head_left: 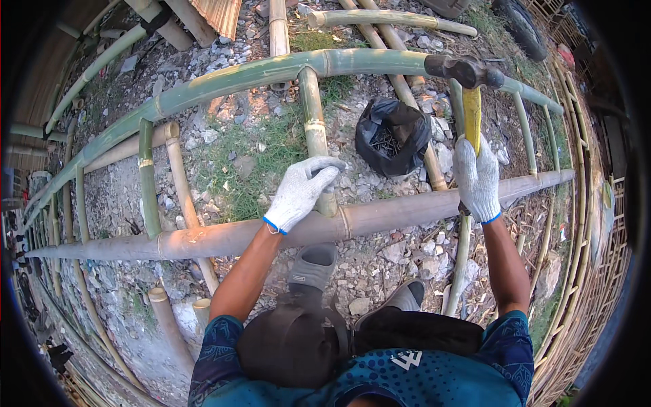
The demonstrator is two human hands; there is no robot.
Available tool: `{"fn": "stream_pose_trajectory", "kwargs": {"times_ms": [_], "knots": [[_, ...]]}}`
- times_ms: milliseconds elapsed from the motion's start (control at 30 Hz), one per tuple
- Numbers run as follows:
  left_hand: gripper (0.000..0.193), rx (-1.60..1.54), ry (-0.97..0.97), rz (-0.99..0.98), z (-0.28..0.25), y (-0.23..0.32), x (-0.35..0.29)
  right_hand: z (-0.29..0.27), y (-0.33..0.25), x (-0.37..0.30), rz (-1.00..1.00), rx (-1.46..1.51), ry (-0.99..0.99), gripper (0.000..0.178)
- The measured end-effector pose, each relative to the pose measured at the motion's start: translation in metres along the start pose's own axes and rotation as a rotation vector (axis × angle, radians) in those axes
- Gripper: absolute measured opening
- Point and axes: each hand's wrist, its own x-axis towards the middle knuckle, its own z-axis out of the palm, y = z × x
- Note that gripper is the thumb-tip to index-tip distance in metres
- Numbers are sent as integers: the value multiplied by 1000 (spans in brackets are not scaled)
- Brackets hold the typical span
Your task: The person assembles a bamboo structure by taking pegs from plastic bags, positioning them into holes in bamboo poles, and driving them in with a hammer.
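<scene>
My right hand (478, 178), in a white knit glove with a blue cuff, grips the yellow handle of a hammer (471, 115). The dark hammer head is uppermost, overlapping the far green bamboo pole (251, 78) in the picture. My left hand (302, 190), gloved alike, has thumb and forefinger pinched together by a bamboo crosspiece (313, 112); anything between the fingertips is too small to make out. That crosspiece runs from the green pole to a nearer grey-brown bamboo pole (400, 210). Both hands are over or beside this nearer pole.
A black plastic bag (393, 136) with nails inside sits on the stony, grassy ground between the poles. Several more crosspieces join the two poles. Loose bamboo (393, 19) lies beyond, near a tyre (519, 30). Bamboo lattice (583, 224) stands at the right. My shoes (313, 266) are below the near pole.
</scene>
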Motion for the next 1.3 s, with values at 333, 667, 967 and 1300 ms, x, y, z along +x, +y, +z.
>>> {"fn": "stream_pose_trajectory", "kwargs": {"times_ms": [333,667,967,1300], "knots": [[38,120,177,-61,14,-2,-55,36,27,-95,27,-132,-343,33],[32,373,46,3,12,-22,-75,50,31,-122,144,-109,-546,33],[26,530,60,99,20,-38,-65,57,25,-124,123,-122,-575,31],[23,645,50,191,24,-43,-61,56,13,-126,81,-185,-635,31]]}}
